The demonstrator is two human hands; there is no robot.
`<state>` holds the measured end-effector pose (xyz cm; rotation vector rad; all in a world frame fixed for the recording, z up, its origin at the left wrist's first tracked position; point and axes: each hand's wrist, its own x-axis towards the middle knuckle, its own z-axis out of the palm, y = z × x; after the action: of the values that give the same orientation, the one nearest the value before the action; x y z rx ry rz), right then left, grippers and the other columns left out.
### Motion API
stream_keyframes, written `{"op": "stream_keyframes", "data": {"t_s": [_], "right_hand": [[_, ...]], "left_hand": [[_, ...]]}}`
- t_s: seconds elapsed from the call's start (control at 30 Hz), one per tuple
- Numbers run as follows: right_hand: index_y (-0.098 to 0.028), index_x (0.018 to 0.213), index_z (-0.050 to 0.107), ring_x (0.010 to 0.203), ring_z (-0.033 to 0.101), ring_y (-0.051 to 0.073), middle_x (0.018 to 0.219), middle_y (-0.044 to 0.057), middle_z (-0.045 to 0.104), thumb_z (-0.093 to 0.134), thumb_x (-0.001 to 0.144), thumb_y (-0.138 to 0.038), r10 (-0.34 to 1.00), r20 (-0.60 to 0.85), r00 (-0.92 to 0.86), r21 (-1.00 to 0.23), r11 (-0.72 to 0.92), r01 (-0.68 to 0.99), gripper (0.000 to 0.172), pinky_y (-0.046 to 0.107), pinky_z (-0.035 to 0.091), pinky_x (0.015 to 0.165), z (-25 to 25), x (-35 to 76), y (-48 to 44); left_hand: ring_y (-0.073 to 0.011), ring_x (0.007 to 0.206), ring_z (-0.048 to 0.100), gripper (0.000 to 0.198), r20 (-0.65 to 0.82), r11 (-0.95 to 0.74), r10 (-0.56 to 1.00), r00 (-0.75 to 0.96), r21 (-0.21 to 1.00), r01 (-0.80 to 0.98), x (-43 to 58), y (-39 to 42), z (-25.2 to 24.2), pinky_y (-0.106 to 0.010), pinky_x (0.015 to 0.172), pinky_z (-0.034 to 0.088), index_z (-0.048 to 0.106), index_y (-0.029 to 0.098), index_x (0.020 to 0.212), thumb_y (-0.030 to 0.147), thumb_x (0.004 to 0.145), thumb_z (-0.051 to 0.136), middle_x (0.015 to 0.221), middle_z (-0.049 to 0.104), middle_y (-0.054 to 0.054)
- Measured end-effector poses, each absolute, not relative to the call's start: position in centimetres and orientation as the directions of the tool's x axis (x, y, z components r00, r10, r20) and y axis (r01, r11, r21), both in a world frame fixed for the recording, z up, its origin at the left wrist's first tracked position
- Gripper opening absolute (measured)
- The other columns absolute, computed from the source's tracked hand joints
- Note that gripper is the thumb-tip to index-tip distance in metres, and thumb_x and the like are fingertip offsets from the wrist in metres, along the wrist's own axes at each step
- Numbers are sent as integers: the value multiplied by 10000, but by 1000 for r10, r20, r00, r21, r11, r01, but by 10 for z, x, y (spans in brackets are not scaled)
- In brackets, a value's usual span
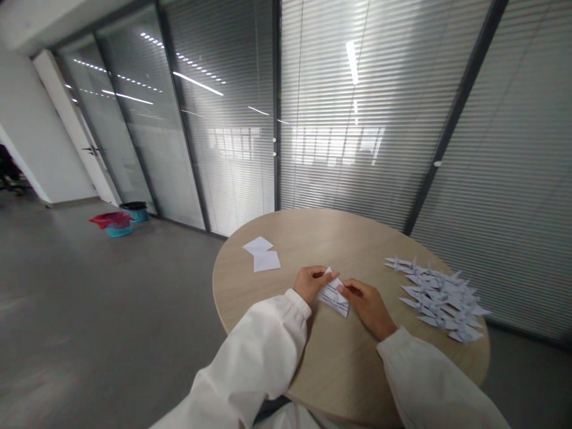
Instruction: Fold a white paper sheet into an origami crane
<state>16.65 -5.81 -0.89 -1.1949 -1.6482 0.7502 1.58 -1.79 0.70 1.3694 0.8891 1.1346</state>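
Observation:
Between my two hands is a partly folded piece of paper [334, 297], white with lines of dark print, held just over the round table. My left hand [311, 282] pinches its upper left side, thumb on top. On the right edge, the thumb and fingers of my right hand [367, 302] grip the same paper. Folded paper cranes [447, 298] crowd together on the table to the right of my right hand. Two flat white paper sheets [267, 261] lie to the left, their corners overlapping.
The round wooden table [313, 232] stands close to a glass partition [339, 119] with blinds. On the grey floor at left are a bin with a red liner [117, 224] and a bin with a black liner [136, 210]. Beyond them is a white door [80, 125].

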Motion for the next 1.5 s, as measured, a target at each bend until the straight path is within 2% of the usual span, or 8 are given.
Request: {"op": "stream_keyframes", "data": {"t_s": [0.5,0.77,1.2,1.3,1.5], "right_hand": [[-159,781,662,687,617,189,720,51,680,511,777,-440,949,308,-66,-859,307,409,319,265,466,603,-3,166,-62],[-164,735,661,656,611,177,695,37,677,538,759,-409,942,315,-111,-866,334,371,276,255,461,586,-4,165,-61],[-151,689,665,631,601,169,693,40,675,561,737,-428,958,256,-125,-897,284,339,300,251,450,577,-8,166,-59],[-150,678,656,633,597,172,697,41,673,566,729,-410,965,247,-87,-896,262,359,280,251,442,576,-8,168,-58],[-144,672,656,630,582,172,659,33,658,573,714,-419,971,229,-67,-903,238,359,290,249,429,569,-8,169,-57]], "left_hand": [[-90,452,483,436,120,-98,977,176,987,-127,17,-17,9,-201,439,356,674,90,611,500,481,746,542,609,-42],[-112,450,523,437,108,-87,977,183,989,-117,14,-21,12,-211,447,391,674,88,603,525,589,672,526,616,-59],[-137,477,567,462,92,-86,984,151,995,-43,14,-16,5,-224,458,409,672,100,629,555,661,596,579,650,-80],[-123,473,545,445,114,-108,975,193,993,-38,14,-15,6,-215,454,390,669,99,632,542,631,629,557,628,-58],[-91,433,486,397,127,-122,968,219,992,-37,16,-17,6,-194,414,331,649,101,617,459,481,755,499,576,-6]]}}
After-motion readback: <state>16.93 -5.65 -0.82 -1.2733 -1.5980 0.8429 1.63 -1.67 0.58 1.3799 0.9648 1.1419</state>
